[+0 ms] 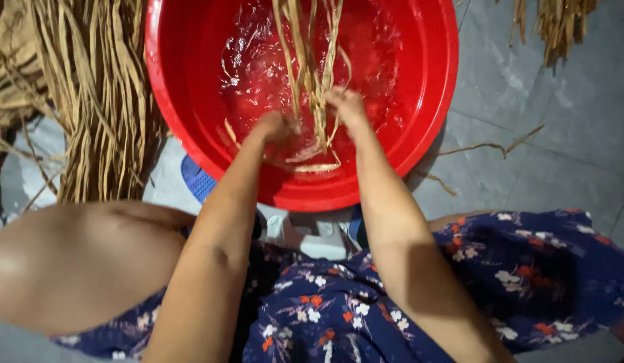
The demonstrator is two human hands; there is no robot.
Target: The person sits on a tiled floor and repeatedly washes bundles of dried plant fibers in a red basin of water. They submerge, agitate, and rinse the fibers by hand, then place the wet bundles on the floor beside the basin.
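A big red plastic basin (177, 114) with water in it stands on the grey floor in front of me. Several long tan dried fibre strips (310, 67) hang down into the water. My left hand (275, 126) is in the water, closed on the lower ends of the strips. My right hand (347, 107) grips the same bundle a little higher, at the water's surface. Both forearms reach out over my knees.
A large heap of the same dried strips (97, 94) lies to the left of the basin, and another bunch (557, 23) at the top right. Loose strands (487, 146) lie on the grey tiles. Blue floral cloth (527, 269) covers my lap. A blue item (198, 180) sits under the basin.
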